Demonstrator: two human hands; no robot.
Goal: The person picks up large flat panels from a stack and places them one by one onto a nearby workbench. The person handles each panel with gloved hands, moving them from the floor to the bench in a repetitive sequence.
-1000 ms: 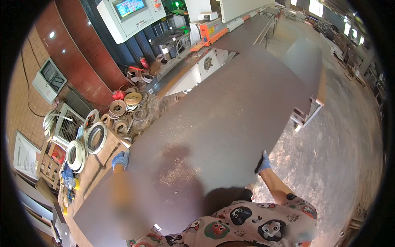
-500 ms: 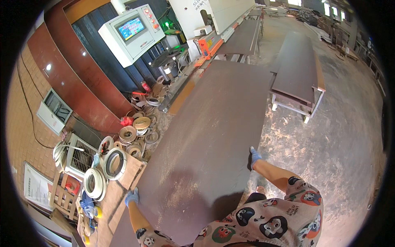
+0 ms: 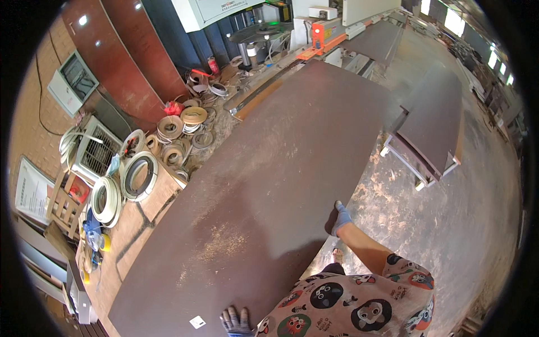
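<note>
edge-band rolls (image 3: 168, 143) by left wall | second board stack (image 3: 435, 121) on trestle | control cabinet (image 3: 210, 11) behind

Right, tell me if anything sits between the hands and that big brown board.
Nothing visible does. The gloved left hand rests on the large dark brown wooden board at its near end, and the gloved right hand grips its right edge.

Dusty grey concrete floor (image 3: 449, 224) carrying a low white-framed trolley (image 3: 412, 163) stacked with dark brown boards (image 3: 435, 121); at left, coils of edge-banding tape (image 3: 171, 126) heaped beside a pale plywood sheet (image 3: 135, 224).
</note>
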